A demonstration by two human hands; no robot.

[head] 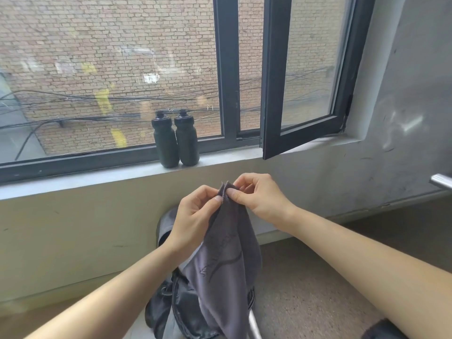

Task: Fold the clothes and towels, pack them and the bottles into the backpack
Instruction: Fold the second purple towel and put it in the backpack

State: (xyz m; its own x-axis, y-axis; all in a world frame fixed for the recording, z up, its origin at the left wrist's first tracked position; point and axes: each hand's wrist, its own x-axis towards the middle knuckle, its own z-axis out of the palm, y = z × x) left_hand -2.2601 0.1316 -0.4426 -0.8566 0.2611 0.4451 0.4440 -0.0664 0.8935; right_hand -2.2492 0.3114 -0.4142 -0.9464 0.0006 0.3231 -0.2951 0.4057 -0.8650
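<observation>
A dark grey towel point(226, 260) hangs in front of me. My left hand point(195, 216) and my right hand point(259, 199) pinch its top corners, which are held together. Below the towel a black backpack point(171, 307) stands on the floor against the wall, largely hidden by the cloth. Two black bottles point(176, 139) stand upright side by side on the windowsill point(97, 178), beyond my hands.
An inward-swung window sash point(305, 77) overhangs the sill at the right. A metal handle point(441, 183) juts in at the right edge. Some dark fabric point(381, 330) lies at the bottom right. Speckled floor point(305, 289) spreads to the right of the backpack.
</observation>
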